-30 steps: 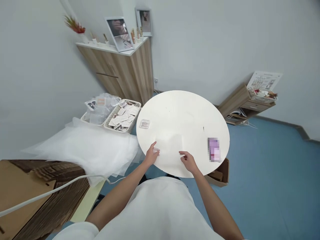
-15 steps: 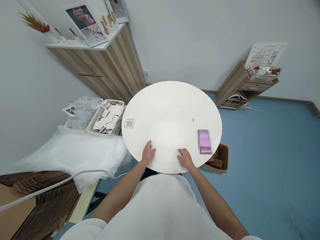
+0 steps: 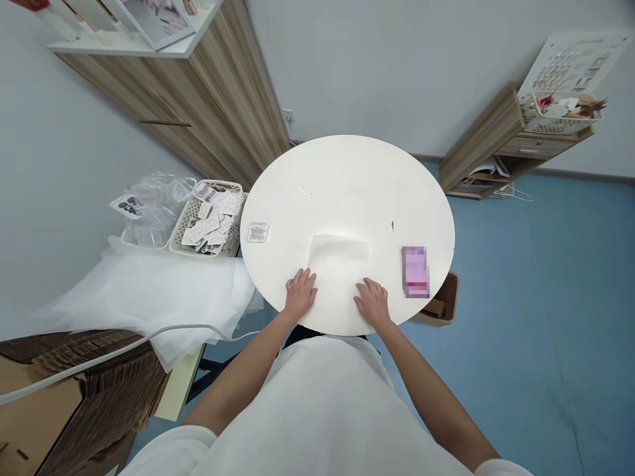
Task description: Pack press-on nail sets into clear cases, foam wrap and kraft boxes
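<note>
A thin white sheet [image 3: 339, 251] lies on the round white table [image 3: 357, 172] in front of me. Its top edge and upper corners show; the lower part blends into the tabletop. My left hand [image 3: 300, 293] rests palm down at the sheet's lower left, fingers spread. On the lower right, my right hand [image 3: 374, 301] lies in the same way, its fingers apart near the sheet's edge. Neither hand grips anything. Left of the sheet sits a small clear plastic case [image 3: 257, 233]. Right of my right hand is a pinkish-purple rectangular item [image 3: 415, 272], blurred out.
Left of the table stand a white basket of small cards [image 3: 211, 221], clear plastic packages [image 3: 159, 205] and a stack of white sheets [image 3: 183, 284]. A white cable [image 3: 183, 326] crosses there. A cardboard box [image 3: 444, 304] is on the floor at right.
The white sheet now shows plainly between my hands, where it could not be made out before. My fingers have spread and flattened. The view has tilted down.
</note>
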The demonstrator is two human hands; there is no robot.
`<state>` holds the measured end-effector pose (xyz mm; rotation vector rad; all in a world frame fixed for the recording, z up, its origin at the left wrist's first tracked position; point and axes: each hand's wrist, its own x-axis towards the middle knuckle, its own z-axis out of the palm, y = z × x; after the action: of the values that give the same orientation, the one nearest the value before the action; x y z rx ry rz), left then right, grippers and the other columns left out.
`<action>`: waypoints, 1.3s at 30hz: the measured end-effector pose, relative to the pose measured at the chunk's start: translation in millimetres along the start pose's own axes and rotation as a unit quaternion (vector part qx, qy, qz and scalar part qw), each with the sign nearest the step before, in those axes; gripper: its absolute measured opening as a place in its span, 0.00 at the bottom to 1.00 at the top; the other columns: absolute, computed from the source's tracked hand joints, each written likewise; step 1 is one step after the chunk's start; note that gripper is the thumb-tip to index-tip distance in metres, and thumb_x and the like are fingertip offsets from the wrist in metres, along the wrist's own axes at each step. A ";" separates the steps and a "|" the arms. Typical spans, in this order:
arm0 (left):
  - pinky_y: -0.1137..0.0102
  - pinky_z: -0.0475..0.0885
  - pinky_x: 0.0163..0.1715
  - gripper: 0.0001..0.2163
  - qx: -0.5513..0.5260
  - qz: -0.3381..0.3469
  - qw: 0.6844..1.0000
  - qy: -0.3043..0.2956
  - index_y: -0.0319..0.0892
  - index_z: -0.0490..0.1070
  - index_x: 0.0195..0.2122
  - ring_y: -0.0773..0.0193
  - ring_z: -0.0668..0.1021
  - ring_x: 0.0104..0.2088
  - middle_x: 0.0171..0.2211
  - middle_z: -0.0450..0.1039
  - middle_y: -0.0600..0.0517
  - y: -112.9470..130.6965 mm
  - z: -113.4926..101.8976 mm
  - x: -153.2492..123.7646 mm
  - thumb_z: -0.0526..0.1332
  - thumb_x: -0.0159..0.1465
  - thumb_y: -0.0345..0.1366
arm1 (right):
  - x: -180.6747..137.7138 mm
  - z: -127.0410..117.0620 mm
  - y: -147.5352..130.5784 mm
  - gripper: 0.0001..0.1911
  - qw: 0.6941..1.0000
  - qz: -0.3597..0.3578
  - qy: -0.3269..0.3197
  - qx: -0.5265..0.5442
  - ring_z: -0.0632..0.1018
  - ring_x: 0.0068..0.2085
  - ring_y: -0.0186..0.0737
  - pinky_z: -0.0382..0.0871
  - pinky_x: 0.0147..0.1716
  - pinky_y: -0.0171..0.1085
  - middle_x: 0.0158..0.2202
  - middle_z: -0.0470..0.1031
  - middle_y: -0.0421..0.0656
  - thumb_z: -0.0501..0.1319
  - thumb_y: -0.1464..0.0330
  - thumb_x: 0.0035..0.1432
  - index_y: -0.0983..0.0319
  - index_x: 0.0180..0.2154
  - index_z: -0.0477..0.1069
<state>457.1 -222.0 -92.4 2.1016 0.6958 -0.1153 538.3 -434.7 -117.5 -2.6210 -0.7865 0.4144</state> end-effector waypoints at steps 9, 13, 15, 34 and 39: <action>0.57 0.44 0.55 0.09 -0.001 0.052 0.999 -0.013 0.46 0.68 0.34 0.48 0.51 0.59 0.56 0.57 0.47 -7.5 -9.3 14.0 0.60 0.51 0.30 | 1.1 1.8 -6.8 0.17 0.998 0.056 0.017 -0.014 0.59 0.53 0.51 0.53 0.47 0.49 0.53 0.58 0.49 0.52 0.66 0.54 0.57 0.47 0.63; 0.56 0.48 0.53 0.07 0.043 0.115 0.992 -0.033 0.44 0.66 0.33 0.46 0.54 0.58 0.54 0.57 0.44 -18.7 -10.9 27.3 0.59 0.53 0.31 | 4.6 1.7 -16.3 0.18 0.995 0.085 0.034 -0.034 0.59 0.52 0.51 0.53 0.47 0.49 0.53 0.57 0.50 0.52 0.65 0.54 0.58 0.47 0.63; 0.55 0.47 0.54 0.09 0.039 0.126 0.990 -0.043 0.44 0.66 0.36 0.46 0.55 0.57 0.53 0.57 0.44 -23.1 -12.4 32.9 0.59 0.53 0.32 | 7.7 0.7 -23.6 0.18 0.994 0.092 0.041 -0.045 0.61 0.50 0.51 0.54 0.46 0.49 0.50 0.59 0.50 0.51 0.65 0.54 0.58 0.48 0.63; 0.53 0.48 0.50 0.28 0.314 0.145 0.934 -0.087 0.45 0.54 0.56 0.52 0.64 0.44 0.42 0.65 0.45 -31.0 -65.1 65.7 0.55 0.56 0.48 | 94.6 -24.8 -43.1 0.49 0.964 0.127 -0.140 -0.188 0.58 0.50 0.54 0.59 0.40 0.46 0.57 0.44 0.50 0.56 0.44 0.39 0.51 0.58 0.37; 0.53 0.52 0.49 0.29 0.315 0.086 0.944 0.052 0.43 0.52 0.57 0.47 0.59 0.53 0.54 0.54 0.40 -46.6 -114.2 82.8 0.53 0.56 0.49 | 98.3 -22.2 -46.7 0.45 0.954 0.147 -0.162 -0.206 0.58 0.49 0.55 0.60 0.38 0.45 0.56 0.44 0.51 0.58 0.44 0.37 0.53 0.55 0.49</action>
<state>482.7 -75.9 -85.6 2.7905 0.5780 -0.1439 603.6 -348.0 -94.5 -3.1264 -0.6285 0.8644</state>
